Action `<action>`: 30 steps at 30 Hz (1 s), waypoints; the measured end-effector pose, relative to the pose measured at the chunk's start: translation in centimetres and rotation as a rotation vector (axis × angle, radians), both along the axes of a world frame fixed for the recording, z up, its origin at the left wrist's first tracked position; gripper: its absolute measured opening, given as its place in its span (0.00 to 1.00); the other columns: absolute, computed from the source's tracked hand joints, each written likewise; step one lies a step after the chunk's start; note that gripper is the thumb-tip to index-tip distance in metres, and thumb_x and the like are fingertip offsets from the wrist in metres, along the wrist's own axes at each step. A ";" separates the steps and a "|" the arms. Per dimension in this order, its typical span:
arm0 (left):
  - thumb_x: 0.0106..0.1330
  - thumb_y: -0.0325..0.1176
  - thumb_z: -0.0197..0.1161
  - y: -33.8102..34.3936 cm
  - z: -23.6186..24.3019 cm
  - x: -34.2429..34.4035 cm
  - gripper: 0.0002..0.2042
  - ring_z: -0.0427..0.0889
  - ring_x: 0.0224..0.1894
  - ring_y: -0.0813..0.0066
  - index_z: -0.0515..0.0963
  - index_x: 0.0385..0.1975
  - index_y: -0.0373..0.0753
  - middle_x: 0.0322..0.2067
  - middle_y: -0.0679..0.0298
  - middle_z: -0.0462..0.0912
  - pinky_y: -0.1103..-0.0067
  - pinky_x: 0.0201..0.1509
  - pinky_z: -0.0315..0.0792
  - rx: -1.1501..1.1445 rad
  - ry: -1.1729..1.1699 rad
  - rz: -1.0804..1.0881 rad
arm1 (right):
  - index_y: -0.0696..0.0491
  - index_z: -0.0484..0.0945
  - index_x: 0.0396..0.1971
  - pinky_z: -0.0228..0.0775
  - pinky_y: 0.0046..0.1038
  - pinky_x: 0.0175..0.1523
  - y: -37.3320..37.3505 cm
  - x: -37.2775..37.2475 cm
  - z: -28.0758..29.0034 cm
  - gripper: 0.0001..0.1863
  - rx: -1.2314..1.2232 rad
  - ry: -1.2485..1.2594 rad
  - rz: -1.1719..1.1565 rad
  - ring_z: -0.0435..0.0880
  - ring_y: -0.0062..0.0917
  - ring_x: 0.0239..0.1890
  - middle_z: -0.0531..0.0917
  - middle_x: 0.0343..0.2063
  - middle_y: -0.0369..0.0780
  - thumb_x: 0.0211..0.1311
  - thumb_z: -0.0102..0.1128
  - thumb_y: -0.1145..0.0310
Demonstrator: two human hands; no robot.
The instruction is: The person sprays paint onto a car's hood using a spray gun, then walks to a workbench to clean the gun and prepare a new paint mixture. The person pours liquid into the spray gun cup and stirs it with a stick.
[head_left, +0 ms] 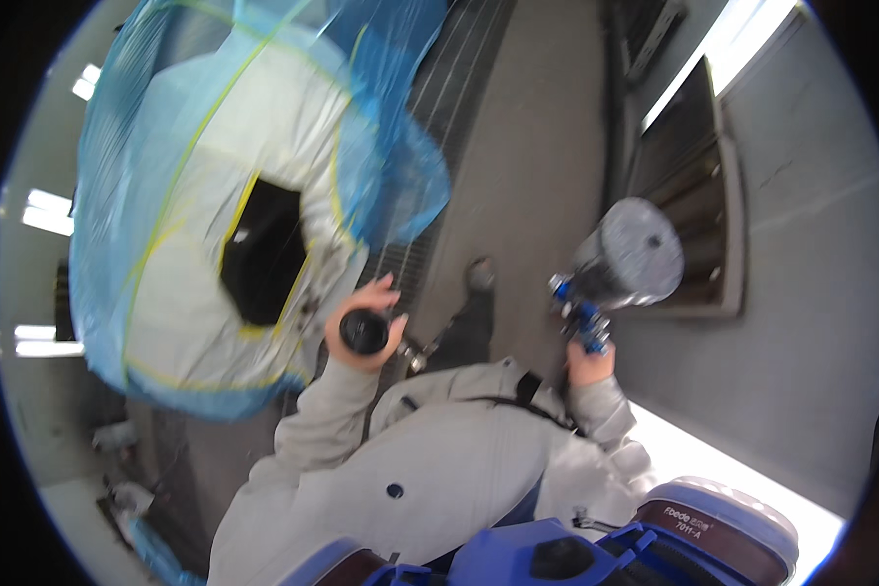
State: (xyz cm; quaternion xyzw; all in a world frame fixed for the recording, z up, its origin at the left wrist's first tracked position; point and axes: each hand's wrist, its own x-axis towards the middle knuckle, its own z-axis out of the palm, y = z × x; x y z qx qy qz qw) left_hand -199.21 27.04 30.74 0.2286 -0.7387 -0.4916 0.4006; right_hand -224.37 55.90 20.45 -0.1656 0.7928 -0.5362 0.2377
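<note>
While the left hand [339,339] curls around a black round-ended tool [364,332] just right of the film-wrapped body [171,322], the right hand [590,365] grips a blue spray gun [587,322], well apart from that body on the same side. Its grey cup [638,254] (tilted, with a dark spot on its end) lies farther from the body. Yellow tape [254,334] borders the body's dark opening [264,254].

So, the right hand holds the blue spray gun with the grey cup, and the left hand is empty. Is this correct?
The left hand is not empty: in the head view it holds a round black object. The right hand does hold the blue spray gun with the grey cup.
</note>
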 end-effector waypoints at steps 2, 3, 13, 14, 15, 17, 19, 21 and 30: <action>0.51 0.20 0.76 -3.7 -0.9 -4.3 0.17 0.87 0.57 0.56 0.82 0.42 0.36 0.42 0.56 0.89 0.66 0.61 0.78 -0.125 -0.143 0.019 | 0.56 0.81 0.32 0.73 0.28 0.36 -2.6 -3.9 -0.2 0.06 0.004 -0.027 -0.034 0.75 0.16 0.28 0.79 0.23 0.34 0.54 0.61 0.74; 0.50 0.20 0.76 -6.2 -1.2 -7.1 0.17 0.87 0.56 0.54 0.82 0.42 0.35 0.42 0.56 0.89 0.66 0.60 0.79 -0.168 -0.118 0.005 | 0.57 0.83 0.37 0.74 0.29 0.37 -4.2 -6.3 0.0 0.10 0.068 -0.046 -0.021 0.77 0.17 0.29 0.81 0.24 0.34 0.54 0.61 0.73; 0.50 0.24 0.77 -23.9 0.2 -32.3 0.14 0.89 0.54 0.57 0.83 0.37 0.37 0.38 0.57 0.90 0.68 0.56 0.82 -0.094 -0.143 -0.280 | 0.58 0.83 0.36 0.70 0.25 0.32 -16.2 -23.3 5.0 0.08 0.083 -0.097 -0.102 0.77 0.15 0.25 0.82 0.23 0.32 0.57 0.59 0.75; 0.50 0.24 0.77 -25.3 0.2 -34.8 0.14 0.89 0.54 0.57 0.83 0.36 0.37 0.38 0.58 0.90 0.68 0.55 0.83 -0.071 -0.145 -0.299 | 0.57 0.82 0.36 0.70 0.25 0.32 -17.4 -24.8 4.9 0.07 0.061 -0.081 -0.108 0.76 0.15 0.25 0.82 0.23 0.32 0.57 0.59 0.75; 0.50 0.24 0.77 -26.7 0.2 -37.4 0.13 0.89 0.54 0.57 0.83 0.36 0.37 0.38 0.58 0.90 0.68 0.55 0.83 -0.055 -0.142 -0.321 | 0.57 0.82 0.35 0.71 0.25 0.32 -18.6 -26.3 4.6 0.07 0.063 -0.086 -0.123 0.76 0.15 0.25 0.81 0.23 0.32 0.57 0.59 0.75; 0.50 0.24 0.78 -30.7 0.3 -41.9 0.14 0.90 0.51 0.61 0.82 0.37 0.36 0.40 0.57 0.90 0.70 0.53 0.83 -0.106 -0.120 -0.353 | 0.57 0.82 0.35 0.71 0.26 0.32 -22.4 -29.2 3.7 0.07 0.048 -0.029 -0.100 0.77 0.16 0.25 0.80 0.22 0.33 0.57 0.59 0.75; 0.50 0.23 0.77 -33.5 0.3 -47.6 0.13 0.90 0.52 0.58 0.82 0.35 0.35 0.37 0.57 0.89 0.69 0.53 0.83 0.006 -0.149 -0.371 | 0.57 0.82 0.35 0.71 0.26 0.33 -25.6 -33.6 3.2 0.07 0.015 0.029 -0.093 0.77 0.16 0.26 0.80 0.22 0.34 0.57 0.59 0.75; 0.50 0.23 0.76 -36.7 0.8 -53.4 0.12 0.89 0.52 0.57 0.82 0.33 0.35 0.36 0.57 0.89 0.68 0.54 0.82 0.073 -0.152 -0.376 | 0.57 0.82 0.38 0.72 0.26 0.34 -29.7 -38.7 3.0 0.09 -0.006 0.066 -0.084 0.77 0.17 0.26 0.81 0.23 0.35 0.57 0.59 0.75; 0.53 0.22 0.77 -51.5 9.3 -78.8 0.13 0.90 0.50 0.60 0.82 0.37 0.35 0.37 0.55 0.90 0.67 0.59 0.82 -0.125 0.017 -0.372 | 0.56 0.76 0.31 0.65 0.31 0.30 -45.8 -67.2 3.0 0.04 -0.078 0.017 -0.010 0.69 0.19 0.25 0.73 0.20 0.34 0.57 0.58 0.73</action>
